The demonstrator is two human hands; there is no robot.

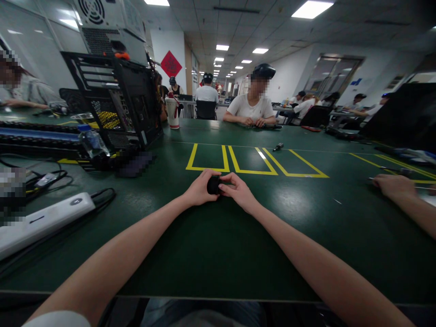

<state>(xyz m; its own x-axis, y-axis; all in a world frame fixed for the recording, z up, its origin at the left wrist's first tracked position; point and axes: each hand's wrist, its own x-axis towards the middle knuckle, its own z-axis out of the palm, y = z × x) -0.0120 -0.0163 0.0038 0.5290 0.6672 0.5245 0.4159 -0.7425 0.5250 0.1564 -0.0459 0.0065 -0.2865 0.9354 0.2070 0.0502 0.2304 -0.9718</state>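
A small black rounded object (213, 185) is held between my two hands over the green table (211, 254); its exact kind cannot be made out. My left hand (201, 188) wraps round it from the left, thumb below and fingers above. From the right, my right hand (237, 190) pinches its edge with thumb and fingertips. Just beyond my hands lie yellow tape outlines (207, 170) on the tabletop. A small dark object with a metallic part (278, 147) rests near the top of the right-hand outline.
At left stand a black computer case frame (132, 104), a plastic bottle (91, 141), a white power strip (51, 222) and cables. A white-and-red cup (172, 111) stands farther back. Another person's hand (397, 186) is at right; a person (254, 102) sits across the table.
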